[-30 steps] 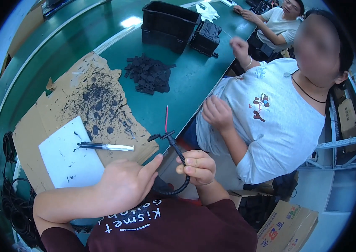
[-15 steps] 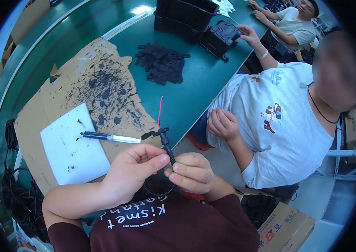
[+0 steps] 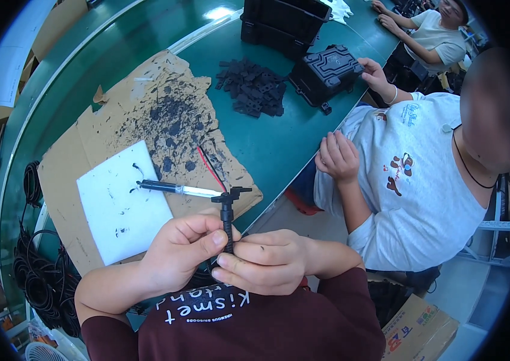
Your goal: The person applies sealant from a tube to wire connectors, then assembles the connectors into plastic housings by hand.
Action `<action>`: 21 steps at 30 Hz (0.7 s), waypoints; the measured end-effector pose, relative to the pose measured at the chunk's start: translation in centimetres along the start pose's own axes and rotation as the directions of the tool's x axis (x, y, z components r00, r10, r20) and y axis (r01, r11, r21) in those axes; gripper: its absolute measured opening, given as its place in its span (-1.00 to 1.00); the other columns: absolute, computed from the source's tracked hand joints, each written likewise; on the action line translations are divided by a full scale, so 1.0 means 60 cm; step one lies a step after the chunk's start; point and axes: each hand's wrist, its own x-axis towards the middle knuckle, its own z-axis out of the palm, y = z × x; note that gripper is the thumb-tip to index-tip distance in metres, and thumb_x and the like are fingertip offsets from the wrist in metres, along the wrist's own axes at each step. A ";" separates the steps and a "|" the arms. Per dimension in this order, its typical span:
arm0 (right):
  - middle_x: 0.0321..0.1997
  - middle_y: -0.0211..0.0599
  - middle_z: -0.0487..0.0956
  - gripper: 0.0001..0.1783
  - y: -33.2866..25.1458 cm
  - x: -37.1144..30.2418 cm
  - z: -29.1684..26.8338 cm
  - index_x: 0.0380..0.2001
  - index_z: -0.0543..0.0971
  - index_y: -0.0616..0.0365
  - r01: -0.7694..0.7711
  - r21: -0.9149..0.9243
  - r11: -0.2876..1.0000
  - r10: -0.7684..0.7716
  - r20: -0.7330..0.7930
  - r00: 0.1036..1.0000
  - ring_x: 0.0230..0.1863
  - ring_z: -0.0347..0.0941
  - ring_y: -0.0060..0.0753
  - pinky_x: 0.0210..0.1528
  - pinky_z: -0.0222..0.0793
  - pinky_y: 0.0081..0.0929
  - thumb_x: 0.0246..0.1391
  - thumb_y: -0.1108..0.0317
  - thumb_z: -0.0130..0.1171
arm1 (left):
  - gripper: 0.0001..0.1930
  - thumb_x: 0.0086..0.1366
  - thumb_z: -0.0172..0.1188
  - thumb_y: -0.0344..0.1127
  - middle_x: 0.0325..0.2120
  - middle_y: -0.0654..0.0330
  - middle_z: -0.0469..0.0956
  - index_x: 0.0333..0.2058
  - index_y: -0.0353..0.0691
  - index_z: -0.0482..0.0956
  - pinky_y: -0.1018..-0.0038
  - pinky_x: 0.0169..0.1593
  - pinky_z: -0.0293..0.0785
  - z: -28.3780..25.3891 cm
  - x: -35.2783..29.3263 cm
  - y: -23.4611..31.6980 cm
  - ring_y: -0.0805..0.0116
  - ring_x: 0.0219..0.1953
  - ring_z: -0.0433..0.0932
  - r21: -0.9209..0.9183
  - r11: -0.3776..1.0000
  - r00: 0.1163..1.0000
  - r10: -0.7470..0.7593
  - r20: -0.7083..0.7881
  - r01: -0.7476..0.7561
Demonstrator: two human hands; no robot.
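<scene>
Both of my hands are closed on a black corrugated cable sleeve topped by a T-shaped black fitting. My left hand pinches it between thumb and fingers just below the fitting. Beside it, my right hand grips slightly lower, its fingers curled around the sleeve. From the fitting's top, a thin red and black wire pair sticks up to the left. Behind the fitting, a syringe with black contents lies across a white foam slab, its clear end reaching toward the fitting. My hands hide the lower part of the sleeve.
Stained cardboard lies under the slab on the green table. Beyond are a pile of flat black pieces, a black case and a black bin. A co-worker sits at right, one hand at the case. Coiled black cables hang at left.
The fitting has turned and now stands more upright, with its wires swung to the left. My view has shifted, and the co-worker's black case has been turned.
</scene>
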 end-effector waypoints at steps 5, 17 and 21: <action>-0.25 -0.27 0.52 -0.77 -0.005 0.000 0.002 -0.39 0.63 0.26 -0.001 -0.003 1.000 0.001 -0.012 1.000 -0.30 0.45 -0.40 -0.25 0.50 -0.56 -0.24 0.60 0.20 | -0.88 0.25 0.12 -0.43 -0.29 0.17 0.55 -0.25 -0.31 0.51 0.53 -0.16 0.46 -0.001 -0.003 -0.003 0.46 -0.28 0.52 0.017 1.000 0.999 0.025 0.033 -0.025; -0.25 -0.21 0.40 -0.63 0.001 -0.080 0.023 -0.32 0.46 0.27 -0.129 -0.001 0.992 0.124 -0.247 0.961 -0.41 0.48 -0.31 -0.52 0.51 -0.47 -0.27 0.62 0.37 | -0.87 0.16 0.19 -0.51 -0.50 0.28 0.41 -0.28 -0.30 0.59 0.63 -0.48 0.24 0.004 0.008 -0.012 0.59 -0.53 0.34 0.727 0.546 0.883 0.434 0.180 -0.417; -0.25 -0.22 0.39 -0.61 0.001 -0.090 0.022 -0.34 0.43 0.25 -0.130 -0.006 0.992 0.123 -0.263 0.957 -0.42 0.49 -0.30 -0.51 0.54 -0.47 -0.28 0.60 0.39 | -0.83 0.12 0.22 -0.53 -0.54 0.24 0.40 -0.27 -0.30 0.59 0.61 -0.52 0.23 0.003 0.016 -0.019 0.53 -0.57 0.35 0.763 0.410 0.817 0.516 0.257 -0.499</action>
